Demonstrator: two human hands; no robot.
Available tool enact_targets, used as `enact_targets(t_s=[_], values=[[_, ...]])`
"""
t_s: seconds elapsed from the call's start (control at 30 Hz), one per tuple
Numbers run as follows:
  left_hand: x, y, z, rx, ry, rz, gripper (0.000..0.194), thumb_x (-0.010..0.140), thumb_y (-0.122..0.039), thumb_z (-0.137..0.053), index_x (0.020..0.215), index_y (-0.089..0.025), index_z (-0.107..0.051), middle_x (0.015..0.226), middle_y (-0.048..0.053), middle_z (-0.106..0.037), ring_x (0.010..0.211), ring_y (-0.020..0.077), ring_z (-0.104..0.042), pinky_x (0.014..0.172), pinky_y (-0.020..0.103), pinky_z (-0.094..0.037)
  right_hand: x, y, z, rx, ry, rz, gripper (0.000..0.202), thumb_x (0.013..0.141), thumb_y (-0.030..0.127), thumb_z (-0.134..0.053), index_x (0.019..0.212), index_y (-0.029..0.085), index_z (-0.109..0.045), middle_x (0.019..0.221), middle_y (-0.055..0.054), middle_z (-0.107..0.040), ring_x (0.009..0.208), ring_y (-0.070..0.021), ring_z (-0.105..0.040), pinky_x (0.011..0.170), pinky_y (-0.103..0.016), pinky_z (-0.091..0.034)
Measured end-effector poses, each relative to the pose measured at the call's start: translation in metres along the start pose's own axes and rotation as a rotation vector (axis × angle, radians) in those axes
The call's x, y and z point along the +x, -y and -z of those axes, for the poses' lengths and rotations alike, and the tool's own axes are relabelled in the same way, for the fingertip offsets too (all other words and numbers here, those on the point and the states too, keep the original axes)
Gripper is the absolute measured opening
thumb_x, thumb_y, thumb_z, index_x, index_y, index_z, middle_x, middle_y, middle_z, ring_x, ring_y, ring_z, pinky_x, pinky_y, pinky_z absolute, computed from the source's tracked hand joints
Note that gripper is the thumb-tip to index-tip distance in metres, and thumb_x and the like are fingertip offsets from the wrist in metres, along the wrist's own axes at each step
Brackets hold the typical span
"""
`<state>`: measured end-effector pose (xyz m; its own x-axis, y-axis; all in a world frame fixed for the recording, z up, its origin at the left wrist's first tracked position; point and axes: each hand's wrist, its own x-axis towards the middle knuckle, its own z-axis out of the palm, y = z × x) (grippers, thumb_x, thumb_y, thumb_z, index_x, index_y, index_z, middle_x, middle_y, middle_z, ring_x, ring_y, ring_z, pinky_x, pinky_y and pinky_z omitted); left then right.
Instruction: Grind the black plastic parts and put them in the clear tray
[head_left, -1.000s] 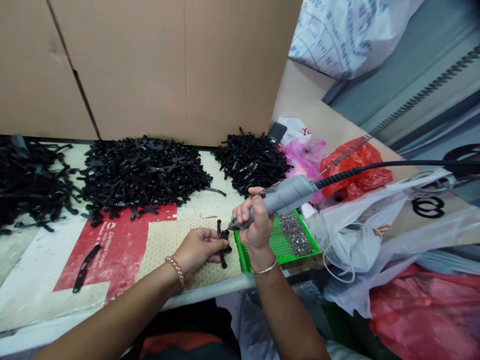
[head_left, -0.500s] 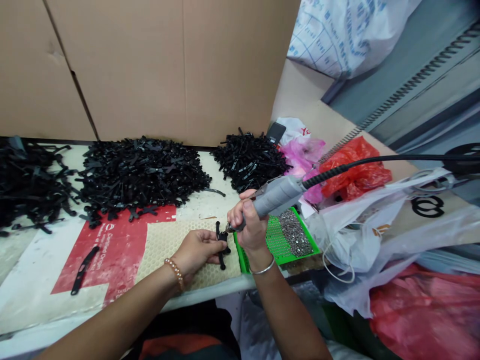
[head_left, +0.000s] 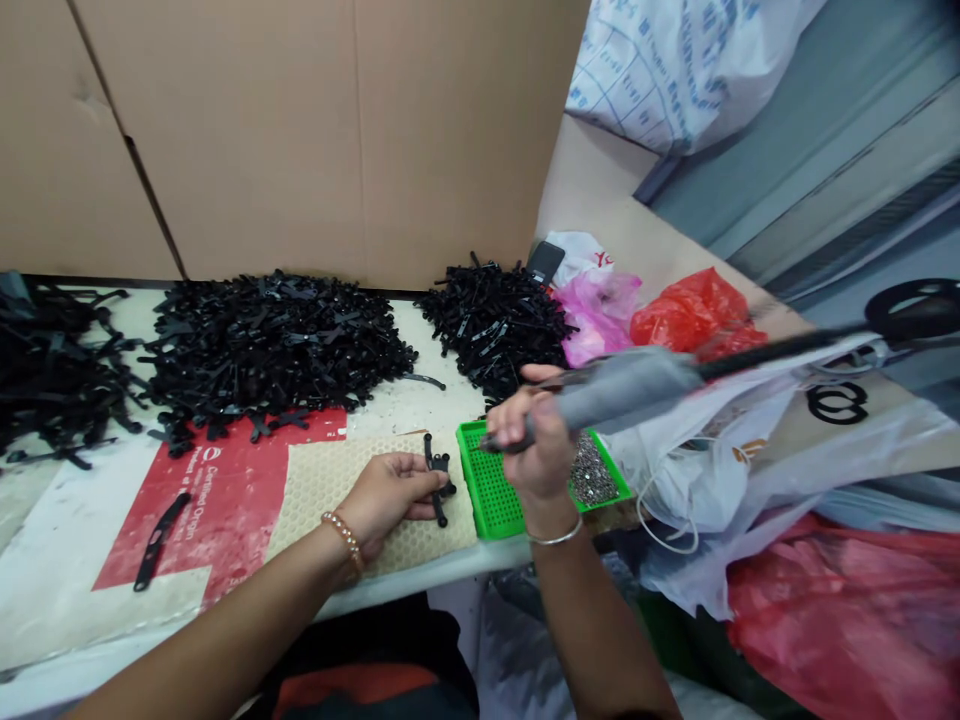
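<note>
Left hand (head_left: pixel 394 495) pinches black part (head_left: pixel 439 478) between thumb and fingers, over honeycomb mat (head_left: pixel 322 500). Right hand (head_left: pixel 536 445), at 2 o'clock from part, wraps round grey driver (head_left: pixel 630 388), tip over green tray (head_left: pixel 496 500), apart from part. Driver blurred, so tip height hard to judge. Risks: loose pinch could let part twist under torque; off-centre tip could skid into left fingertips; low tip could catch tray rim, scattering small metal pieces (head_left: pixel 594 478) at tray's 3 o'clock.
</note>
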<state>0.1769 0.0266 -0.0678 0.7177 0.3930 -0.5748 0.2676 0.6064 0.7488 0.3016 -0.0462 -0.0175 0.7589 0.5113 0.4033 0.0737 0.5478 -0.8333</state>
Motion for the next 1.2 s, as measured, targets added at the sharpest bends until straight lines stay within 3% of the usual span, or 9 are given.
enact_targets(t_s=[0.1, 0.17, 0.3, 0.57, 0.8, 1.2], values=[[0.000, -0.002, 0.000, 0.006, 0.001, 0.025, 0.021, 0.063, -0.016, -0.076, 0.062, -0.013, -0.056, 0.062, 0.002, -0.064, 0.056, 0.0118, -0.063, 0.051, 0.021, -0.053, 0.012, 0.009, 0.033, -0.119, -0.212, 0.151, 0.027, 0.078, 0.041, -0.065, 0.092, 0.021, -0.053, 0.046, 0.011, -0.039, 0.037, -0.0074, -0.036, 0.043, -0.021, -0.038], [0.000, -0.003, 0.000, 0.011, 0.005, 0.036, 0.019, 0.066, -0.014, -0.074, 0.063, -0.013, -0.055, 0.062, 0.002, -0.065, 0.057, 0.0131, -0.065, 0.052, 0.022, -0.054, 0.016, 0.006, 0.055, -0.175, -0.314, 0.131, 0.028, 0.077, 0.041, -0.066, 0.090, 0.019, -0.053, 0.045, 0.011, -0.040, 0.036, -0.0071, -0.035, 0.041, -0.020, -0.036], [-0.001, -0.002, 0.000, 0.013, 0.007, 0.020, 0.016, 0.069, -0.011, -0.072, 0.066, -0.012, -0.057, 0.063, 0.003, -0.067, 0.058, 0.0118, -0.065, 0.054, 0.020, -0.055, 0.011, -0.008, 0.079, -0.207, -0.334, 0.032, 0.032, 0.076, 0.040, -0.068, 0.090, 0.017, -0.054, 0.045, 0.010, -0.042, 0.036, -0.0070, -0.036, 0.040, -0.019, -0.035], [-0.002, -0.002, 0.000, 0.016, -0.003, 0.031, 0.016, 0.065, -0.014, -0.076, 0.067, -0.012, -0.060, 0.062, 0.002, -0.067, 0.059, 0.0129, -0.065, 0.055, 0.022, -0.055, 0.001, -0.010, 0.086, -0.192, -0.277, 0.007, 0.023, 0.081, 0.038, -0.065, 0.093, 0.019, -0.056, 0.049, 0.009, -0.043, 0.041, -0.0067, -0.040, 0.045, -0.020, -0.037], [0.000, 0.001, 0.003, 0.027, 0.027, 0.011, 0.023, 0.060, -0.022, -0.081, 0.070, -0.011, -0.063, 0.067, 0.004, -0.068, 0.061, 0.0130, -0.065, 0.060, 0.023, -0.055, 0.004, -0.014, 0.090, -0.230, -0.285, -0.016, 0.032, 0.074, 0.040, -0.071, 0.090, 0.018, -0.055, 0.046, 0.010, -0.043, 0.038, -0.0075, -0.039, 0.041, -0.020, -0.037], [-0.003, -0.004, -0.001, 0.025, 0.005, 0.034, 0.023, 0.060, -0.019, -0.080, 0.067, -0.012, -0.060, 0.066, 0.003, -0.068, 0.060, 0.0122, -0.065, 0.057, 0.021, -0.054, 0.003, -0.015, 0.092, -0.233, -0.256, -0.012, 0.028, 0.077, 0.038, -0.069, 0.091, 0.018, -0.055, 0.046, 0.010, -0.043, 0.038, -0.0080, -0.039, 0.042, -0.020, -0.038]])
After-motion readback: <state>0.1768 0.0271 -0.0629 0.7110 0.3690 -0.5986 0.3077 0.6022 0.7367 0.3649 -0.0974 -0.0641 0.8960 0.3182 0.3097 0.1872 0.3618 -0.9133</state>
